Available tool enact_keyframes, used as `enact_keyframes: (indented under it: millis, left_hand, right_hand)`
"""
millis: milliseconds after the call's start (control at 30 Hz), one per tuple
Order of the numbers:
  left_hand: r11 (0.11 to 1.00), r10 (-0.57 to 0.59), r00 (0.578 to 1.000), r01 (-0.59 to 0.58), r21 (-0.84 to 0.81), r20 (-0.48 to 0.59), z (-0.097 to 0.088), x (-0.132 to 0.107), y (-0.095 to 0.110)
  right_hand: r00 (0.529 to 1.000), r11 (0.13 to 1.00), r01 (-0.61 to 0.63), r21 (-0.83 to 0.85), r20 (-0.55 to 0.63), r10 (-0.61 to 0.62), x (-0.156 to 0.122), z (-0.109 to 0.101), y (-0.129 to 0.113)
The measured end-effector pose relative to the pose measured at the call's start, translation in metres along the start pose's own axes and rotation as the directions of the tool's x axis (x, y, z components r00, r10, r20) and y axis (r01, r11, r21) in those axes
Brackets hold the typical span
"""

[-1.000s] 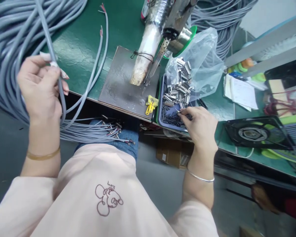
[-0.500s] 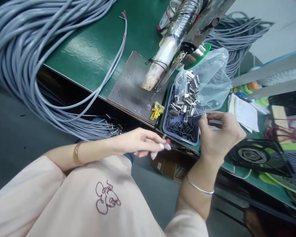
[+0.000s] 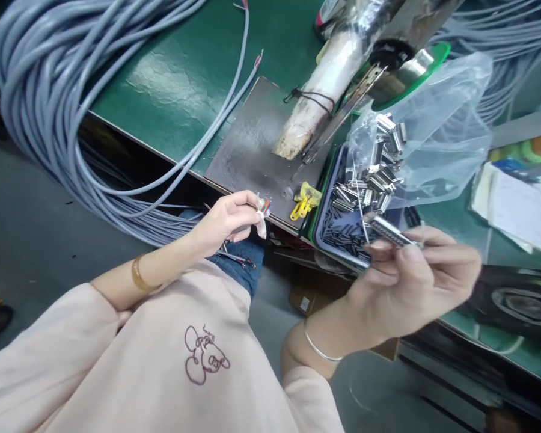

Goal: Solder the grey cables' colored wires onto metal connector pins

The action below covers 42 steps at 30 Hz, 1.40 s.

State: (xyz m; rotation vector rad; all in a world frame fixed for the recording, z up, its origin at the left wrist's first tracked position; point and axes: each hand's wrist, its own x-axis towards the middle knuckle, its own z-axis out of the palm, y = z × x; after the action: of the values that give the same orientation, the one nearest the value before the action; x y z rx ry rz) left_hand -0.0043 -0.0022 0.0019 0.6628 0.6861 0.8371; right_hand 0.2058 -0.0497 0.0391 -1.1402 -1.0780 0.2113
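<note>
My left hand [image 3: 229, 224] is closed in a pinch near the bench edge, holding a cable end with short coloured wires [image 3: 265, 207] at its fingertips. My right hand [image 3: 410, 282] grips a silvery multi-pin connector [image 3: 391, 231] between thumb and fingers, above the near right side of a dark blue bin [image 3: 342, 255]. A thin pale strand [image 3: 359, 198], perhaps solder wire, runs down beside that connector. In the bin are small black tube pieces [image 3: 336, 225] and a pile of loose metal connectors [image 3: 383, 174], partly in a clear plastic bag [image 3: 451, 132].
A soldering iron [image 3: 342, 108] slants tip-down beside a white pipe [image 3: 315, 93] over a dark board [image 3: 247, 144]. Yellow clips [image 3: 303, 204] lie on the board's corner. Grey cable coils [image 3: 40, 90] fill the left. A solder spool [image 3: 415, 75], papers [image 3: 514, 204] and a fan [image 3: 518, 307] stand right.
My right hand has come up from the bin with a connector, turning it into view. My left hand has moved left and up with the wire end. The view has shifted.
</note>
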Motion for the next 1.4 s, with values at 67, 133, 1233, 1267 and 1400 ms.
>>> enact_keyframes:
  millis: [67, 133, 1233, 1267, 1400]
  left_hand:
    - [0.999, 0.014, 1.000, -0.015, 0.040, 0.010, 0.003, 0.002, 0.000]
    - [0.995, 0.028, 0.999, -0.030, 0.090, 0.026, 0.004, 0.004, 0.001]
    - [0.973, 0.052, 0.998, -0.058, 0.225, 0.033, 0.012, 0.009, 0.001]
    - [0.972, 0.045, 0.998, -0.052, 0.229, 0.036, 0.012, 0.009, 0.001]
    - [0.969, 0.032, 0.999, -0.041, 0.244, 0.042, 0.011, 0.010, -0.001]
  right_hand:
    - [0.998, 0.999, -0.050, 0.008, 0.048, 0.050, -0.012, 0.011, -0.004]
    - [0.993, 0.996, -0.086, -0.029, 0.075, 0.088, -0.023, 0.022, -0.006]
    - [0.988, 0.974, 0.085, -0.210, 0.144, -0.055, -0.053, 0.041, 0.008]
    - [0.988, 0.977, 0.088, -0.195, 0.143, -0.061, -0.053, 0.041, 0.008]
    - [0.980, 0.988, 0.072, -0.140, 0.193, -0.044, -0.055, 0.042, 0.008]
